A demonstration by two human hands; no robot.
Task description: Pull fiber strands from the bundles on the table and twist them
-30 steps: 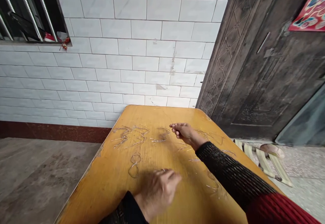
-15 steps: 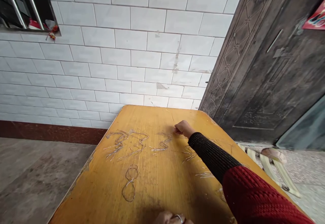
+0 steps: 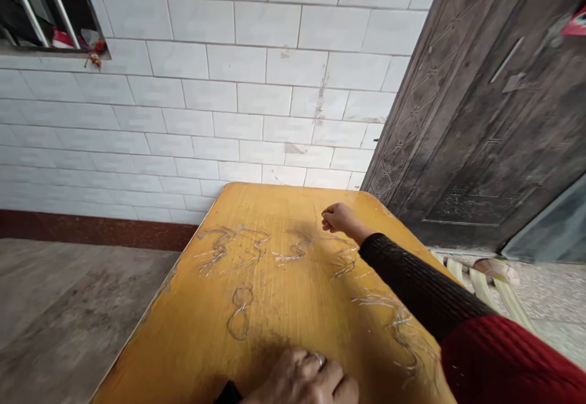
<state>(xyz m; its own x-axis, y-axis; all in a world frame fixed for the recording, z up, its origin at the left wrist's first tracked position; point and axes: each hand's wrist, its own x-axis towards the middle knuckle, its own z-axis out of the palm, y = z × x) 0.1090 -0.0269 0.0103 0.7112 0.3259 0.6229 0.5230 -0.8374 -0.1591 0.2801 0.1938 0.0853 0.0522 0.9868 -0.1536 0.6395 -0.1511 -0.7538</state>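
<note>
My right hand (image 3: 337,218) is raised over the far part of the yellow wooden table (image 3: 293,306), its fingers closed together. Whatever they may pinch is too small to make out. Close below it lies a bundle of bent thin wires (image 3: 344,260). My left hand (image 3: 307,379), with a ring on one finger, rests at the near edge with fingers curled under and their tips hidden. In front of it is a wire twisted into a figure eight (image 3: 240,312). More wire bundles lie across the table: one at the left (image 3: 217,250), another in the middle (image 3: 296,248).
Loose wires (image 3: 403,324) spread along the table's right side beneath my right forearm. A white tiled wall (image 3: 265,86) stands behind the table. At the right are a dark door (image 3: 485,123) and pale straps (image 3: 480,285) near the floor. A barred window (image 3: 46,7) is at upper left.
My right hand has lifted off the tabletop and shifted a little to the right. My left hand has come further into view at the bottom. The view has tilted slightly.
</note>
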